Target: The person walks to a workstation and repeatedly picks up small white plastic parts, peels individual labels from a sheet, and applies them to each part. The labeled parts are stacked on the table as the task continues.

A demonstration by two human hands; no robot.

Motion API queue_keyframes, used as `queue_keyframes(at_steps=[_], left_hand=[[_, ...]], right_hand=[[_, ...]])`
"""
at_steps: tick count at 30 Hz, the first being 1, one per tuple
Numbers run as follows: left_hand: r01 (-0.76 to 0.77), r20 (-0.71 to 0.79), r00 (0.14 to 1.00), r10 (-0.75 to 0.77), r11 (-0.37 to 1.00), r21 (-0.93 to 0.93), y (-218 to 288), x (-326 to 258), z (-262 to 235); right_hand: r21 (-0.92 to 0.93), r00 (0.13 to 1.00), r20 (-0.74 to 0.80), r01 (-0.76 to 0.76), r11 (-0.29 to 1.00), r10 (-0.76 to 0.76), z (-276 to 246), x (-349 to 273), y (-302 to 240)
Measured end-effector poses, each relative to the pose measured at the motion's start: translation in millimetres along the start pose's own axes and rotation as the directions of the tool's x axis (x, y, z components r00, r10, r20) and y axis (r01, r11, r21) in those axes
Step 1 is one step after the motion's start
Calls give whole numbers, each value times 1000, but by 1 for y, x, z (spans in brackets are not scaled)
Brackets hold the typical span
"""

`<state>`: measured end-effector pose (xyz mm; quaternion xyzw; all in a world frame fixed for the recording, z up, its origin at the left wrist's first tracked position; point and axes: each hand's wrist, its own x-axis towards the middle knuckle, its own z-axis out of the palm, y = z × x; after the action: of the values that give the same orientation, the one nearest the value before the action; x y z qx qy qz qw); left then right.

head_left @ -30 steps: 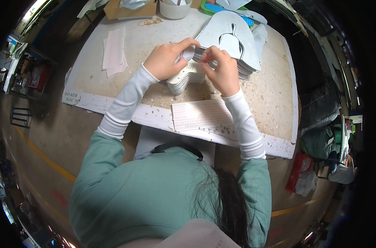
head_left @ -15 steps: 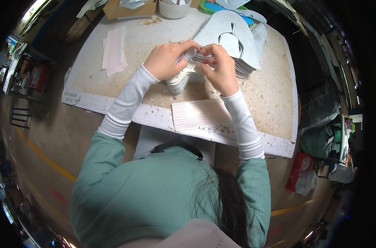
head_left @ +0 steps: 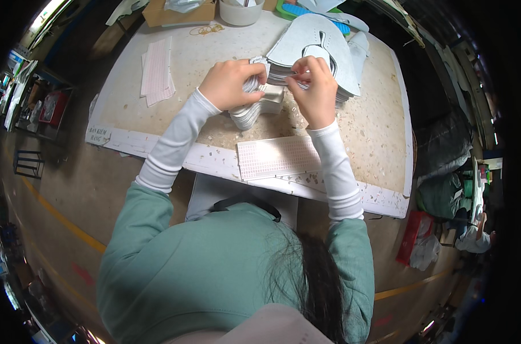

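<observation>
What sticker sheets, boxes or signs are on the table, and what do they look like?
Label sheet: near table edge, below the hands; rectangle, white with a fine pinkish grid.
Stack of label sheets: left on the table; narrow, white and pinkish.
Cardboard box: far edge, brown, open.
Strip sign: table's front left corner; white with dark lettering.
Small label: at the left hand; tiny, white.

Teal sweatshirt, white ribbed sleeves, long dark hair

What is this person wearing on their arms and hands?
Both forearms are covered by snug, ribbed white sleeves reaching the wrists, emerging from looser teal-green sleeves that end near the elbows. The left hand and right hand are bare: no gloves, and no rings or watch visible.
</observation>
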<state>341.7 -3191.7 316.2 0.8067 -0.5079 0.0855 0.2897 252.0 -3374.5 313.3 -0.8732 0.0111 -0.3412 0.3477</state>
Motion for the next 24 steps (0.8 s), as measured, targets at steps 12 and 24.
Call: queue_keyframes(at_steps=[12,24], left_hand=[[51,4,999,-52,990,133,11,-1,4],[168,-113,978,-177,982,-81,5,-6,3]], right_hand=[[4,987,118,106,994,-105,21,-10,3],[34,990,108,-97,995,93,-39,-31,33]])
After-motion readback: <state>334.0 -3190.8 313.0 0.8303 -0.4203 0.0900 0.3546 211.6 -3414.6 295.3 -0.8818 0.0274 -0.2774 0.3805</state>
